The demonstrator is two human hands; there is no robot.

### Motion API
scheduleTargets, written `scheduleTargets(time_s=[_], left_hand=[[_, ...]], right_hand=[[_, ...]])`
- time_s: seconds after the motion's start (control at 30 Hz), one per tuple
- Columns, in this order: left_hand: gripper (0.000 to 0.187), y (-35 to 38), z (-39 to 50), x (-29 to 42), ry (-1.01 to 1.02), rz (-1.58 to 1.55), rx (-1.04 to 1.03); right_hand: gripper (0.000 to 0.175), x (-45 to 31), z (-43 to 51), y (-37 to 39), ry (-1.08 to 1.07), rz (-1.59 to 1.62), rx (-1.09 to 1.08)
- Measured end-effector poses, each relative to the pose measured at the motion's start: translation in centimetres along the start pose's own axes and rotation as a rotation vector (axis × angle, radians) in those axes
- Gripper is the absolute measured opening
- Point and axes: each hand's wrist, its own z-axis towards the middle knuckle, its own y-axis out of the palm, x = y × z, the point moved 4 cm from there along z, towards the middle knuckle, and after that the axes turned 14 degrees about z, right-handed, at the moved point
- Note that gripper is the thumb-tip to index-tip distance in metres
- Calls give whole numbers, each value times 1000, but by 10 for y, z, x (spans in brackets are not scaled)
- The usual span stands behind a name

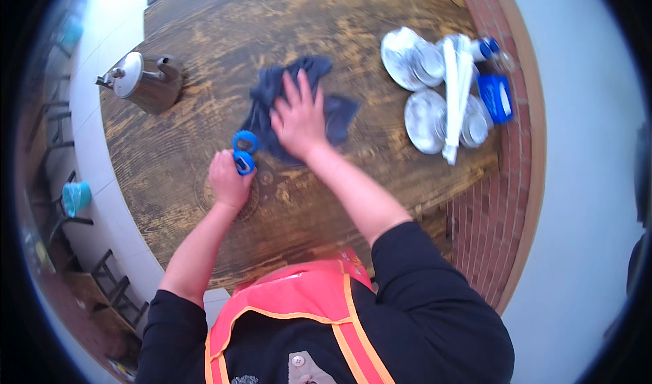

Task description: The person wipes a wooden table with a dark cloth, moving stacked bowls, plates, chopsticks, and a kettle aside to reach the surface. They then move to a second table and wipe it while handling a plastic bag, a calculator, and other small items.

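My right hand [301, 116] lies spread and flat on a dark cloth [338, 119], which is crumpled on the wooden table [356, 190]. To its left, my left hand [232, 177] is closed around a small blue object with two ridged, ring-like round ends [245, 143]; what it is exactly I cannot tell. The blue object is beside the cloth's lower left edge. Part of it is hidden by my fingers.
A metal kettle [155, 86] stands at the table's left. Wrapped dish sets [427, 121], long white wrapped items [458, 88], blue-capped containers [481, 49] and a blue box [494, 98] are at the right, by a brick wall [484, 231]. Stools and a teal bin [76, 198] are beyond the left edge.
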Motion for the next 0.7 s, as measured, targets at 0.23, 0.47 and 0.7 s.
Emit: scheduleTargets(time_s=[0.23, 0.47, 0.7], left_hand=[[30, -5, 6, -7, -128, -230, -169], [26, 6, 74, 97, 79, -306, -318], [39, 66, 135, 246, -24, -319, -545]], right_hand=[[31, -92, -222, -72, 114, 127, -223], [48, 68, -267, -164, 634, -354, 10], [45, 259, -282, -291, 1047, -620, 269]])
